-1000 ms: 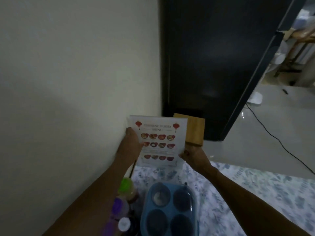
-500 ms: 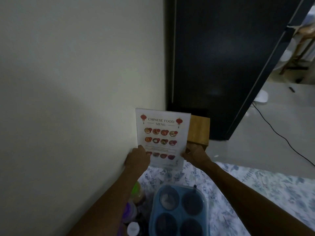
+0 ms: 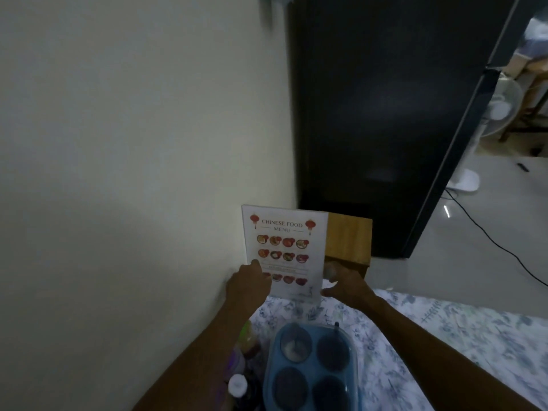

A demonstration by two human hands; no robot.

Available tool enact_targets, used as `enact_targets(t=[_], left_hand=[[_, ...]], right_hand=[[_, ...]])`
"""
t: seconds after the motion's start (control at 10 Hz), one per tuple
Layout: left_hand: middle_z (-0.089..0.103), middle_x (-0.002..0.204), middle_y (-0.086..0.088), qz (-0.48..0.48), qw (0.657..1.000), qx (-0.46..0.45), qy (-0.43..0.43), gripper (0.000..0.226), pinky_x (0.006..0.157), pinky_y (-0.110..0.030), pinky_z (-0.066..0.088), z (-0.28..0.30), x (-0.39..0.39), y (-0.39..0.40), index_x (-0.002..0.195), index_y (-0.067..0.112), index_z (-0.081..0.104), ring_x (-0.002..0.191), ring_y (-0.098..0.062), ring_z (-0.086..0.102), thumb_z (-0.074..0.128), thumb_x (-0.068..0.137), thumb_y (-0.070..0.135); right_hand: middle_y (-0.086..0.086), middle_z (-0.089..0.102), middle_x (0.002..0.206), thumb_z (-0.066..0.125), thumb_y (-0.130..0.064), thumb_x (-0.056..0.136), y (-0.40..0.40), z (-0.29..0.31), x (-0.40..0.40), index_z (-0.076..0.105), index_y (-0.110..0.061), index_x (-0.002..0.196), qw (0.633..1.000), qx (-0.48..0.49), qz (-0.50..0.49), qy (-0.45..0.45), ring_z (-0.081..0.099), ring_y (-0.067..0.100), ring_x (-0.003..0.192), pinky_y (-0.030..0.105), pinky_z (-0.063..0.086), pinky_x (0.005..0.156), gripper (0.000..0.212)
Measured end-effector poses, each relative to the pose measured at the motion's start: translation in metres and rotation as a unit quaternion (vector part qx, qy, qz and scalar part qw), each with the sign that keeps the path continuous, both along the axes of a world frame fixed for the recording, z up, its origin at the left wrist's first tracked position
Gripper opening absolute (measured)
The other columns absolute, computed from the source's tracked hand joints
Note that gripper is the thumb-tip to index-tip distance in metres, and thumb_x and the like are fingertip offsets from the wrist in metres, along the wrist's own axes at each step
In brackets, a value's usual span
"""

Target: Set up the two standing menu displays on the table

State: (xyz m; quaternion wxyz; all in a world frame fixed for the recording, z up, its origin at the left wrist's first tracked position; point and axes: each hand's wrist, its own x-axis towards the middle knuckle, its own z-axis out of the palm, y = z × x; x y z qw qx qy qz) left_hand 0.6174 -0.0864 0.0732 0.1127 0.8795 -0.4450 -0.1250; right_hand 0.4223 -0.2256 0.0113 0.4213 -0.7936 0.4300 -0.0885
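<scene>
The white upright menu display printed "CHINESE FOOD MENU" [image 3: 284,253] stood at the far end of the surface covered by a white cloth with a blue-grey leaf print [image 3: 462,336], close against the pale wall [image 3: 133,173]. The left hand [image 3: 247,284] gripped the display's lower left edge, thumb on the printed face and fingers curled behind it. The right hand [image 3: 345,281] was at the lower right edge, its fingers partly open; whether it gripped the display could not be determined. A light-brown wooden block [image 3: 349,241] stood directly behind the display's right side, with the right hand's fingertips near its lower front. A blue plastic tray with four round wells [image 3: 311,369] lay nearer the camera, with small bottles [image 3: 238,381] beside it on the left.
</scene>
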Motion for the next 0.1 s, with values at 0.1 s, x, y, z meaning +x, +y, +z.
enact_targets(t=[0.1], left_hand=[[0.071,0.108,-0.005,-0.011,0.999,-0.001,-0.038,0.033,0.067,-0.026,0.048,0.0155,-0.0146,0.0016,0.113,0.013,0.057,0.083,-0.019,0.067,0.053,0.098,0.042]], right_hand=[[0.01,0.061,0.128,0.081,-0.024,0.078,0.0036,0.0104,-0.0144,0.05,-0.013,0.134,1.0,-0.011,-0.017,0.015,0.062,0.027,0.114,0.041,0.055,0.094,0.065]])
